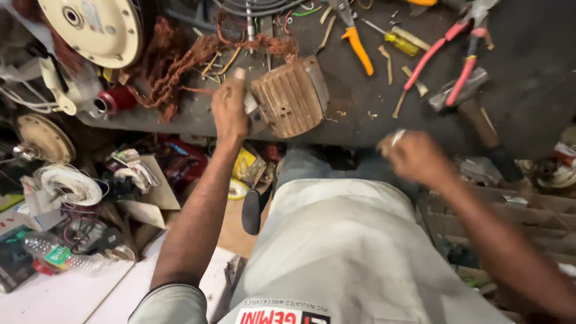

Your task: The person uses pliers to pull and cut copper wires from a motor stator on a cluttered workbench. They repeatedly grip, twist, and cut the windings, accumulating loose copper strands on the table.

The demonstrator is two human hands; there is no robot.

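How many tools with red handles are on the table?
2. Both lie at the far right of the workbench: one pair of red-handled pliers and a second pair just right of it, crossing near the top edge. More may be hidden beyond the frame.

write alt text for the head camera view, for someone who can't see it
Seen from above, a person's left hand grips the edge of a rusty ribbed metal block at a dark, cluttered workbench, while the blurred right hand hovers near the bench's front edge. Tangled copper wire, red-handled pliers and a hammer lie on the bench.
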